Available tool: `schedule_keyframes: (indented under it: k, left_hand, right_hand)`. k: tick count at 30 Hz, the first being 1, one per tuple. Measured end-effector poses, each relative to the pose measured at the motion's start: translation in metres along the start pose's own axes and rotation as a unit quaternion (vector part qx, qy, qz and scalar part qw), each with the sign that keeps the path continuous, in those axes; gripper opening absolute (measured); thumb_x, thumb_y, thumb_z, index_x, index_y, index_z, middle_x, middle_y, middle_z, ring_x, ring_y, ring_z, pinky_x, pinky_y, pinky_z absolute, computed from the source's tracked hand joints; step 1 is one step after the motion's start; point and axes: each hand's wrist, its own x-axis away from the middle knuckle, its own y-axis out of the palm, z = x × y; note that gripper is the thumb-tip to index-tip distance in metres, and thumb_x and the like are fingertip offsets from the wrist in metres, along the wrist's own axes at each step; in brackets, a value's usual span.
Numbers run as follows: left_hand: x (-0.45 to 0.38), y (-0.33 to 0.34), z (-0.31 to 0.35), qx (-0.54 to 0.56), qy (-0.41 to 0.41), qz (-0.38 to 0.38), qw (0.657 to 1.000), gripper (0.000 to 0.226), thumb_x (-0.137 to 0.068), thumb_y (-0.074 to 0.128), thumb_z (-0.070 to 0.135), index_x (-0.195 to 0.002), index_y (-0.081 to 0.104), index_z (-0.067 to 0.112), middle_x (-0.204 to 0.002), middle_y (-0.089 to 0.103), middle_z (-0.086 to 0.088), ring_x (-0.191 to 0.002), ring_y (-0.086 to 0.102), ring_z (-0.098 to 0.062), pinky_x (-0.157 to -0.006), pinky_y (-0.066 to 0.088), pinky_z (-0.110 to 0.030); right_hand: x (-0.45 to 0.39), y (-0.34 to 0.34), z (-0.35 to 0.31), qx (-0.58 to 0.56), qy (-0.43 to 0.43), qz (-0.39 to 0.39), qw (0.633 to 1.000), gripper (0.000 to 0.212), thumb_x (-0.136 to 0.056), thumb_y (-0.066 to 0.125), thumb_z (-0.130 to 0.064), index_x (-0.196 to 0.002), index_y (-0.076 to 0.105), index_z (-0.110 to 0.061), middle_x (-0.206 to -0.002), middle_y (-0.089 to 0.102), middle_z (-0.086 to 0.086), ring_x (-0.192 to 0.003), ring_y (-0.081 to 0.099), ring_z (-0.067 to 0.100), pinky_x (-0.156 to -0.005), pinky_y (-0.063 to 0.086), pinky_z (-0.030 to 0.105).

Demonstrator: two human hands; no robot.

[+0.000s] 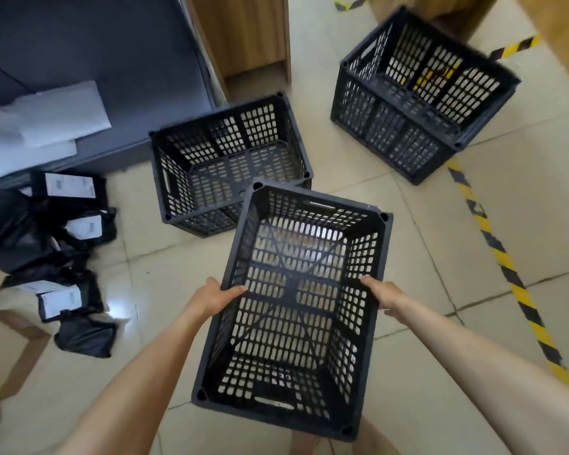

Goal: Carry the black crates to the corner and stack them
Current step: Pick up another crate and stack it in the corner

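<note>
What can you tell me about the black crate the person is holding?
The held crate looks like black plastic, rectangular, open-topped and empty, its walls and floor a lattice of slots with a crossed rib underneath. A handle slot shows at each short end, a round socket at each corner. The left hand and right hand grip its long rims, holding it above the tiled floor.

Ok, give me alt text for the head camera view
Two bare hands, left hand and right hand, hold an empty black crate by its long sides above a tiled floor. Two more black crates sit ahead.
</note>
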Motion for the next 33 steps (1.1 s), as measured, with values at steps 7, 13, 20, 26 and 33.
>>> schedule_keyframes:
  k: [7, 13, 20, 26, 33]
  left_hand:
    - [0.071, -0.057, 0.018, -0.048, 0.010, 0.038, 0.998, 0.073, -0.089, 0.059, 0.054, -0.134, 0.042, -0.001, -0.132, 0.056, -0.020, -0.117, 0.057, -0.034, -0.095, 0.047, -0.041]
    - [0.129, -0.103, 0.037, -0.026, 0.040, 0.032, 0.998, 0.056, -0.097, 0.047, 0.049, -0.121, 0.057, -0.001, -0.115, 0.063, -0.016, -0.095, 0.059, -0.026, -0.081, 0.047, -0.034]
    - [0.166, -0.173, 0.029, -0.001, 0.131, 0.098, 0.986, 0.064, -0.086, 0.053, 0.063, -0.109, 0.064, 0.004, -0.103, 0.072, -0.012, -0.091, 0.070, -0.028, -0.086, 0.056, -0.043]
    - [0.295, -0.245, 0.077, -0.084, 0.177, 0.244, 0.950, 0.058, -0.089, 0.044, 0.067, -0.105, 0.056, 0.012, -0.113, 0.064, -0.009, -0.107, 0.061, -0.031, -0.084, 0.048, -0.036]
    - [0.362, -0.295, 0.101, -0.073, 0.235, 0.335, 0.910, 0.050, -0.087, 0.052, 0.065, -0.079, 0.051, 0.016, -0.100, 0.069, -0.009, -0.095, 0.064, -0.032, -0.070, 0.043, -0.034]
  right_hand:
    - [0.057, -0.031, -0.058, 0.063, -0.069, -0.020, 0.995, 0.069, -0.084, 0.062, -0.044, -0.133, 0.045, 0.000, -0.129, 0.059, 0.017, -0.114, 0.060, 0.033, -0.103, 0.047, 0.046]
    - [0.193, -0.038, -0.111, 0.156, -0.098, 0.007, 0.983, 0.063, -0.099, 0.038, -0.047, -0.147, 0.035, -0.006, -0.148, 0.043, 0.017, -0.134, 0.044, 0.036, -0.110, 0.036, 0.042]
    - [0.305, -0.053, -0.144, 0.238, -0.172, 0.086, 0.952, 0.050, -0.098, 0.050, -0.031, -0.135, 0.045, 0.001, -0.138, 0.052, 0.019, -0.120, 0.058, 0.034, -0.094, 0.050, 0.037]
    - [0.406, -0.079, -0.178, 0.286, -0.252, 0.170, 0.909, 0.055, -0.098, 0.048, -0.036, -0.140, 0.041, -0.002, -0.139, 0.051, 0.018, -0.104, 0.064, 0.031, -0.083, 0.056, 0.035]
    - [0.480, -0.104, -0.184, 0.322, -0.315, 0.267, 0.852, 0.030, -0.091, 0.063, -0.026, -0.075, 0.048, -0.006, -0.090, 0.055, 0.009, -0.077, 0.062, 0.022, -0.047, 0.041, 0.024]
